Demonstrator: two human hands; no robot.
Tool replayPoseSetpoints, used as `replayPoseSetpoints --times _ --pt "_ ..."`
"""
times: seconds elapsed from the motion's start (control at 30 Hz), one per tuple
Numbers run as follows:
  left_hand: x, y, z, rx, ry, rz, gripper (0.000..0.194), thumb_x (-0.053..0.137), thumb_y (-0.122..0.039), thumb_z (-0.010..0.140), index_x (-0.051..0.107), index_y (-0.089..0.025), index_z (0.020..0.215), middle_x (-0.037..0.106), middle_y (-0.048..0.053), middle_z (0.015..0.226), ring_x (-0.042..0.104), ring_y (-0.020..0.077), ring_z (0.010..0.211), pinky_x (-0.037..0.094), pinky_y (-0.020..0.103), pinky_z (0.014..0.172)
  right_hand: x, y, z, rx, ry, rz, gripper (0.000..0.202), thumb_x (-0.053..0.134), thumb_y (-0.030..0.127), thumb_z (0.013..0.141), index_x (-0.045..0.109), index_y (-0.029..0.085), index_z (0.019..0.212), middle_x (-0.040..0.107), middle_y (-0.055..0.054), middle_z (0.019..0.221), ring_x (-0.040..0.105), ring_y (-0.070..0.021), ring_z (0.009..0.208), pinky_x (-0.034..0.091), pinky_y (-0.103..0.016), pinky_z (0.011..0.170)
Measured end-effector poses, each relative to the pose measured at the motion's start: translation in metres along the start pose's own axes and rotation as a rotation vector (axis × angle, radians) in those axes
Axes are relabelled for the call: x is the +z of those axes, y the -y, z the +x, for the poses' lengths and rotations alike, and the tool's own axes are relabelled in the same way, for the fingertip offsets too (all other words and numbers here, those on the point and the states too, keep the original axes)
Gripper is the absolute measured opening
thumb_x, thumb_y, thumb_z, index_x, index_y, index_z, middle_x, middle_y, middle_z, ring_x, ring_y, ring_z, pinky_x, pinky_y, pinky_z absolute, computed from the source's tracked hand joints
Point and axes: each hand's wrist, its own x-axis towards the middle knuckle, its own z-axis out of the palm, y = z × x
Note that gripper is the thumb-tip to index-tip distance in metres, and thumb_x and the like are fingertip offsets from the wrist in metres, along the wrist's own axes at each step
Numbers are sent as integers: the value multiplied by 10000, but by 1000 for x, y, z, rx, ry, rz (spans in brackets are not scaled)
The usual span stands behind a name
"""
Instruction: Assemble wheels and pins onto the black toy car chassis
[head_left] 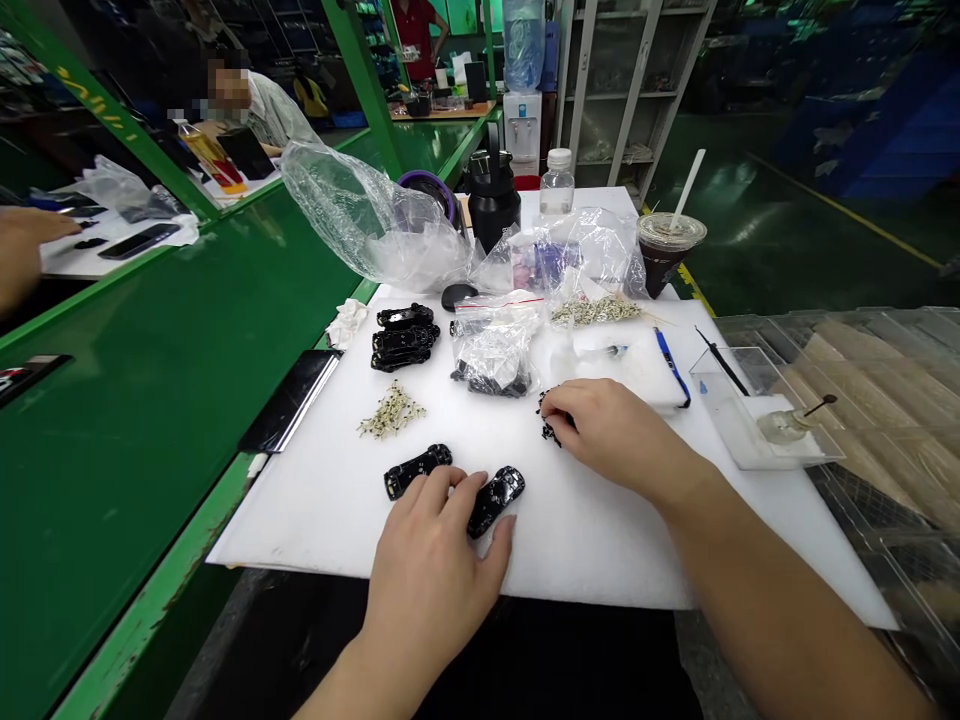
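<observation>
My left hand rests at the front of the white foam board, its thumb and fingers apart around a black toy car part. A second black car part lies just beyond its fingertips. My right hand is closed in a pinch over a small heap of tiny black pieces; what its fingertips hold is too small to make out. Behind the left hand lies a pile of small cream-coloured pieces. Several more black car parts are stacked farther back.
Bagged parts, a blue pen-like tool and a black bottle stand or lie behind. A drink cup is back right. A clear tray holds a small jar. A phone-like black slab lies left.
</observation>
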Motion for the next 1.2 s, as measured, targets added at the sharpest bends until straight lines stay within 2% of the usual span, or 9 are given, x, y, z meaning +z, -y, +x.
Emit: replayPoseSetpoints --times 0.3,0.6,0.93,1.07,1.2 --pt "5 -1 2 43 -55 -71 258 662 -288 887 642 -149 1103 614 92 973 556 243 874 516 422 789 -1 0 -2 -16 4 6 173 525 110 919 656 168 823 659 -19 851 583 -162 798 393 -291 740" --pt "9 -7 -2 100 -192 -77 254 675 -177 865 583 -166 1101 607 93 984 548 231 862 502 413 809 -1 0 -1 -16 12 6 159 540 96 896 672 171 847 670 -12 880 594 -167 831 409 -298 763" --pt "11 -6 -2 114 -238 -84 273 697 -167 854 602 -149 1109 613 88 967 538 220 840 508 400 777 1 0 -2 -5 16 3 152 553 89 885 673 177 850 679 -7 885 595 -166 829 404 -298 753" --pt "11 -6 -3 101 -186 -69 274 690 -197 861 621 -134 1118 614 96 965 528 229 842 506 414 763 -1 1 -2 -2 25 6 168 549 89 879 670 177 801 678 0 837 588 -162 777 390 -304 706" --pt "8 -7 -7 89 -123 -70 344 649 -220 889 600 -124 1216 617 109 1010 532 245 891 513 440 797 -1 0 -2 13 21 32 197 540 89 879 701 176 805 706 -2 827 616 -171 782 401 -310 713"
